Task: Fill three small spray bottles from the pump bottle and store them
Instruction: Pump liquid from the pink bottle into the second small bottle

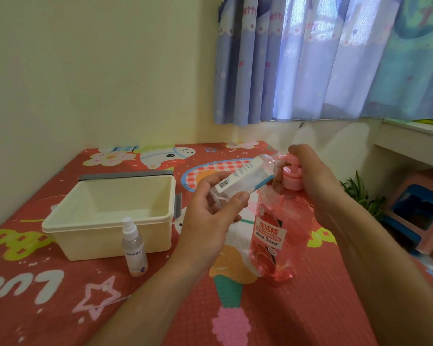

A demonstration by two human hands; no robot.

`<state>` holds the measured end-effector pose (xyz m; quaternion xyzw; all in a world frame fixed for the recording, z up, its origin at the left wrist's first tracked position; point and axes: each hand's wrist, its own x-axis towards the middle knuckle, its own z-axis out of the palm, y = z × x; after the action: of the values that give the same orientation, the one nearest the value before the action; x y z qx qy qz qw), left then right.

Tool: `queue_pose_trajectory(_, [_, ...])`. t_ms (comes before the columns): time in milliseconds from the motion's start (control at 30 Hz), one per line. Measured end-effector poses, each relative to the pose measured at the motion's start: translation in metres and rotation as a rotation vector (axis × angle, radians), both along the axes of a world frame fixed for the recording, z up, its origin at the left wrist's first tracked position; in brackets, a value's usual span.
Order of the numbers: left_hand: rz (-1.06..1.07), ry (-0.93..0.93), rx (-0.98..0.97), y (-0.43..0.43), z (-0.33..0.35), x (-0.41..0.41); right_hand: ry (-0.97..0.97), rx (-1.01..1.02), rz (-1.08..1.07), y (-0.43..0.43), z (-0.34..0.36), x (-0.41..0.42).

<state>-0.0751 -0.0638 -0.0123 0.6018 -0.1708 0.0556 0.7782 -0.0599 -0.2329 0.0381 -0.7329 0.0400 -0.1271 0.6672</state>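
Left hand [208,221] grips a tilted clear bottle [245,178] at the pump bottle [278,228] nozzle. Right hand [315,176] curls over its pump. Left of them sits an open box [105,227], a spray bottle [134,248] upright just before it.

Just 1 camera here, head-worn and wide-angle, looking forward and down along both forearms. It's close in: the left hand [210,221] gripping a spray bottle [245,178] and the right hand [315,181] curled over the pump bottle [280,233] sit mid-frame. Left of the fingers is a cream storage box [105,228], and past the fingertips are the wall and curtain [310,58].
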Motion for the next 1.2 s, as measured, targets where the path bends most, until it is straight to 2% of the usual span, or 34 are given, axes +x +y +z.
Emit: queue_pose_trajectory(1200, [-0.017, 0.005, 0.043, 0.0005, -0.0004, -0.0028, 0.011, -0.003, -0.02, 0.0019, 0.002, -0.0015])
